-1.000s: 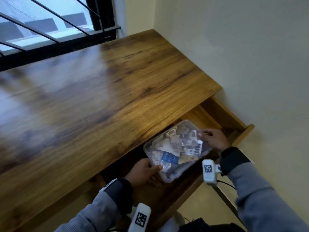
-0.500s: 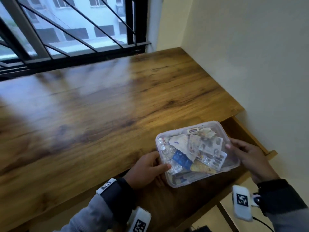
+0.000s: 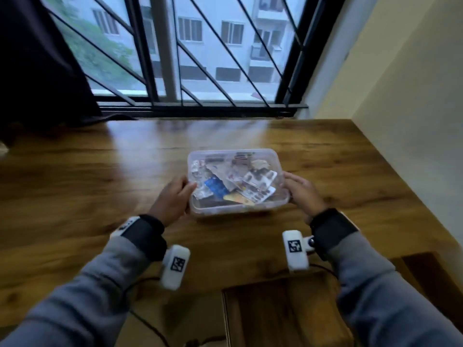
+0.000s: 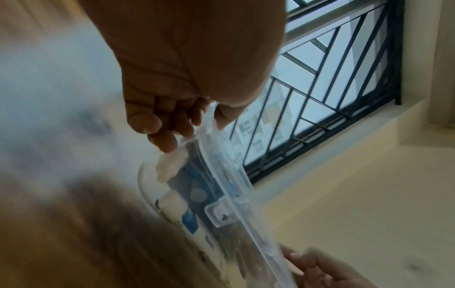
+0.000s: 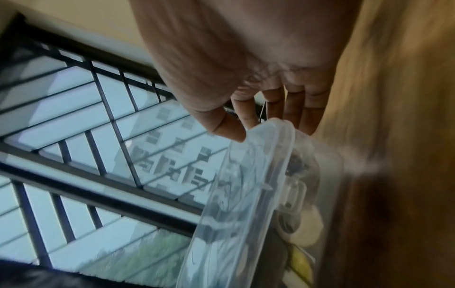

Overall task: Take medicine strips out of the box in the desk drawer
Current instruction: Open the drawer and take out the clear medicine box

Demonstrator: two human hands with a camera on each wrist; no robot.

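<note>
A wooden desk [image 3: 100,186] carries the clear lidded box [image 3: 236,159] at its middle. The left hand [image 3: 172,199] and right hand [image 3: 302,191] grip its ends, fingers [image 4: 169,136] curled round the rim. Medicine strips [image 3: 258,186] lie inside.

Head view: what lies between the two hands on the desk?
The clear lidded box of medicine strips; left hand and right hand grip its ends.

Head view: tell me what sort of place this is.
Probably a room in a flat, at a desk by the window. A wooden desk stands against a barred window that looks onto an apartment block, and a dark curtain hangs on the left. Both hands hold a clear box of medicine strips.
</note>
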